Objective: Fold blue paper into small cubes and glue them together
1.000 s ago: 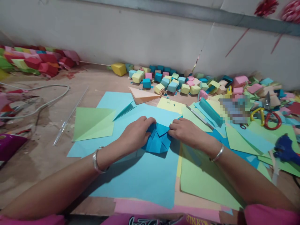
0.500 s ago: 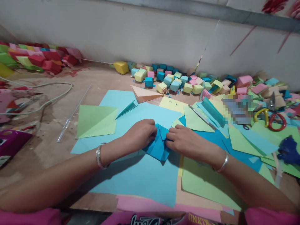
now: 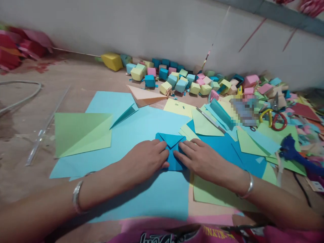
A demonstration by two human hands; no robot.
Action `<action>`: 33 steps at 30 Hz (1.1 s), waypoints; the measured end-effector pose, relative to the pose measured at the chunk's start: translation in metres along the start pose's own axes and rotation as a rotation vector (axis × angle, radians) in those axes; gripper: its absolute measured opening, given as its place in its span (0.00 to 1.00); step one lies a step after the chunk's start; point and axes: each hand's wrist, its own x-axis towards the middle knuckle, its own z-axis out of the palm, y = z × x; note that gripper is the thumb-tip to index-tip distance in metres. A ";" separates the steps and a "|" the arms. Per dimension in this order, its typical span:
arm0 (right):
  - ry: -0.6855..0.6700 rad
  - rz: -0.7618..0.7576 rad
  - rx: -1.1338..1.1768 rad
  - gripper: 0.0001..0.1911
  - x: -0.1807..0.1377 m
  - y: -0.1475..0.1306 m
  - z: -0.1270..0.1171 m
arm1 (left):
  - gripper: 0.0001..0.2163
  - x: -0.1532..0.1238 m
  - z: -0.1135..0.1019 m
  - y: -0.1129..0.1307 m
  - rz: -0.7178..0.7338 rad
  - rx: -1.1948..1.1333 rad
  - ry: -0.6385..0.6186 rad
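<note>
A folded blue paper (image 3: 174, 156) lies on a large light-blue sheet (image 3: 141, 197), its top edge turned down into a triangular flap. My left hand (image 3: 145, 157) rests on its left side, fingers laid over the surface and the thumb lower down. On the right side, my right hand (image 3: 199, 157) touches the paper with fingers stretched out and slightly apart. The fingertips of both hands nearly meet below the flap. Parts of the paper's sides are hidden under the fingers.
Many small paper cubes (image 3: 150, 81) line the wall. A craft knife (image 3: 211, 120), scissors (image 3: 273, 118), a dark-blue tool (image 3: 295, 152) and loose sheets lie to the right. A green sheet (image 3: 82, 133) and a clear stick (image 3: 40, 135) are on the left.
The blue paper was tilted with its flaps raised and pinched between both hands; now it lies flatter and squarer under spread fingers. The camera view has turned slightly right.
</note>
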 end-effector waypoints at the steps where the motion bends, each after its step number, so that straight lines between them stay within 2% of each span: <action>1: 0.028 0.016 -0.001 0.13 -0.003 -0.003 0.003 | 0.08 0.000 0.001 0.002 -0.008 0.023 -0.009; 5: 0.109 0.011 0.069 0.20 -0.008 -0.008 0.015 | 0.05 -0.001 0.009 0.004 -0.056 0.055 0.056; 8: 0.158 -0.024 0.110 0.13 -0.007 -0.007 0.017 | 0.07 -0.002 0.011 0.001 -0.039 0.016 0.094; 12: 0.261 -0.080 0.139 0.12 -0.006 -0.007 0.015 | 0.08 -0.003 0.009 -0.001 -0.034 -0.028 0.070; 15: 0.265 -0.107 0.183 0.10 -0.006 -0.009 0.016 | 0.07 -0.004 0.008 0.000 -0.045 -0.032 0.066; 19: 0.293 0.025 0.353 0.12 -0.004 -0.013 0.020 | 0.06 -0.005 0.007 0.008 0.013 -0.013 0.055; 23: 0.367 0.175 0.561 0.11 -0.008 -0.014 0.022 | 0.14 -0.007 0.007 0.015 0.048 0.041 0.032; 25: 0.374 0.218 0.613 0.09 -0.010 -0.014 0.021 | 0.09 -0.007 0.008 0.014 0.059 0.057 0.027; 27: 0.350 0.218 0.625 0.07 -0.010 -0.015 0.020 | 0.04 -0.007 0.010 0.011 0.055 0.023 0.033; 30: 0.312 0.223 0.615 0.13 -0.009 -0.015 0.017 | 0.06 -0.005 0.012 0.005 0.011 -0.091 0.079; 33: 0.248 0.301 0.679 0.15 -0.008 -0.013 0.017 | 0.11 -0.002 0.011 -0.001 -0.029 -0.221 0.110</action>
